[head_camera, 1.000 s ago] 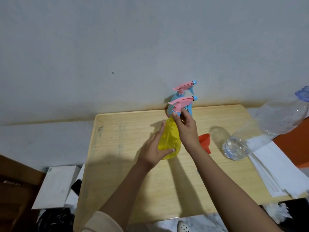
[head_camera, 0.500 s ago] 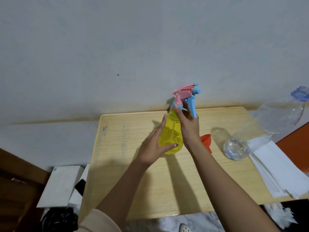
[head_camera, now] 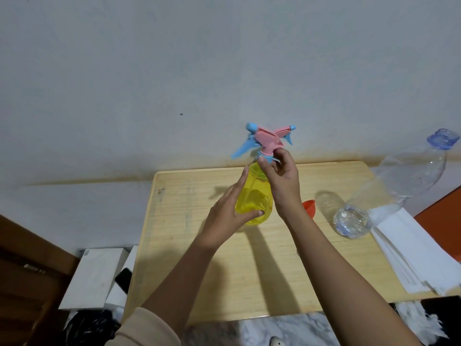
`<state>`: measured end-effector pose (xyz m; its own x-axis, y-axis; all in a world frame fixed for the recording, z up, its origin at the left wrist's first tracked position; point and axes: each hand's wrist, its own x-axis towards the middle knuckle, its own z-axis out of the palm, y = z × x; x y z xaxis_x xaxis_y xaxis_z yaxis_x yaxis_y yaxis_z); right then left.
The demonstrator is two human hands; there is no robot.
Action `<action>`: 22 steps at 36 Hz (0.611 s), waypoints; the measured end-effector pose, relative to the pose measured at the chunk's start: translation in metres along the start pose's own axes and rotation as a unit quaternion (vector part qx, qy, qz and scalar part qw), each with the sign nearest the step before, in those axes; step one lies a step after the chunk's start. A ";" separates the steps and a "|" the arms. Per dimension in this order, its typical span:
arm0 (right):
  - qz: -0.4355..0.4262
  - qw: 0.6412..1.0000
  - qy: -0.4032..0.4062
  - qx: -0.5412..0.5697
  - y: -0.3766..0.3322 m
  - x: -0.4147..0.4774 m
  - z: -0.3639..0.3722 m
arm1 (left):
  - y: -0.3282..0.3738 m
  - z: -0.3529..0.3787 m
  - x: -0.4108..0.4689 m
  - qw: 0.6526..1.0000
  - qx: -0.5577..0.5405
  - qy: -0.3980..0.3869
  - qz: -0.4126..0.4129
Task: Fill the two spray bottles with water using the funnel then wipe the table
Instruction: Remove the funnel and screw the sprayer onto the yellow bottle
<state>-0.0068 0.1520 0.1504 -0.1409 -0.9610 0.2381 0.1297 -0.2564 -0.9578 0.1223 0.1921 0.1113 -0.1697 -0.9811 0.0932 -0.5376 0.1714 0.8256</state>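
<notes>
A wooden desk [head_camera: 199, 270] stands against a pale wall, seen from above. Near its middle is a yellow spray bottle [head_camera: 252, 203], upright, between the person's two hands. The left hand [head_camera: 229, 216] holds the bottle's round body from the left side, with the fingers lying along it and the thumb across the front. The right hand [head_camera: 283, 181] reaches in from the right and pinches the collar of the pink and blue spray head [head_camera: 264, 143], which sits tilted just above the bottle's neck with its nozzle pointing left. Directly behind it, only the top of the second spray bottle [head_camera: 285, 130] shows. An orange funnel [head_camera: 310, 208] lies just right of the right wrist. Farther right stand a clear water bottle [head_camera: 399, 191] and a stack of white sheets [head_camera: 411, 250].
</notes>
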 end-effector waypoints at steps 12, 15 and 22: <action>0.058 0.997 0.015 0.041 -0.014 -0.003 0.008 | 0.007 -0.001 -0.004 1.000 -0.014 0.027 0.003; 0.065 0.997 -0.009 0.040 -0.016 -0.005 0.008 | 0.008 -0.001 -0.006 0.999 -0.011 0.030 0.005; 0.004 0.999 0.045 0.001 -0.018 -0.012 0.010 | 0.016 0.001 -0.010 0.999 0.033 0.028 0.025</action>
<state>0.0020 0.1670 0.1662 -0.2270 -0.9500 0.2144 0.1337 -0.2485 -0.9594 0.1145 0.2047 0.1226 -0.1515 -0.9744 0.1660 -0.5831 0.2237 0.7810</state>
